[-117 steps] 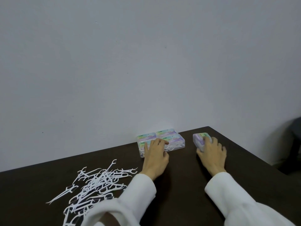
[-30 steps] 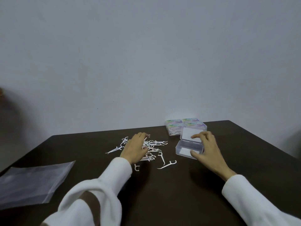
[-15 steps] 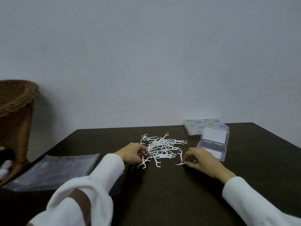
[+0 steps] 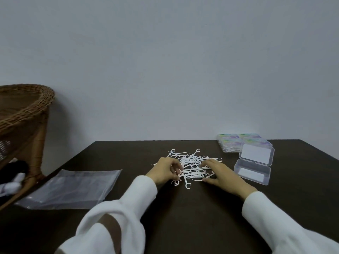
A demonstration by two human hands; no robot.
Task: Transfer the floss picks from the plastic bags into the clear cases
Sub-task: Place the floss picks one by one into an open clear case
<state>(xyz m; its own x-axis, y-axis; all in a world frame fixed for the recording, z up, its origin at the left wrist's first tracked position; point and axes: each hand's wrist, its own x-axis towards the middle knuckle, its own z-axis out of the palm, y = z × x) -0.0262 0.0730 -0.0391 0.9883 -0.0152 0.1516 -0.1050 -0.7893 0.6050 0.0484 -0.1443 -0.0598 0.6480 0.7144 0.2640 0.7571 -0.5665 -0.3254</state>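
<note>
A dark table (image 4: 183, 217) stands against a plain wall. Loose floss picks (image 4: 192, 165) lie heaped mid-table between both hands: the left hand (image 4: 165, 172) curls its fingers, pinching picks; the right hand (image 4: 218, 173) lies flat over them. An open clear case (image 4: 254, 166) sits right, closed cases (image 4: 242, 142) behind, an empty plastic bag (image 4: 73, 187) left, a wicker basket (image 4: 23, 114) beyond.

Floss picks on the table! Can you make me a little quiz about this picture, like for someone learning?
1. True or false: the open clear case lies to the right of the floss picks.
2. Which side of the dark table is the plastic bag on? A) left B) right C) far edge
3. Fill in: the closed cases behind the open one are stacked near the ____.

Key: 1 true. 2 A. 3 wall. Bonus fact: the left hand and right hand both rest at the pile, fingers on the picks.
</note>
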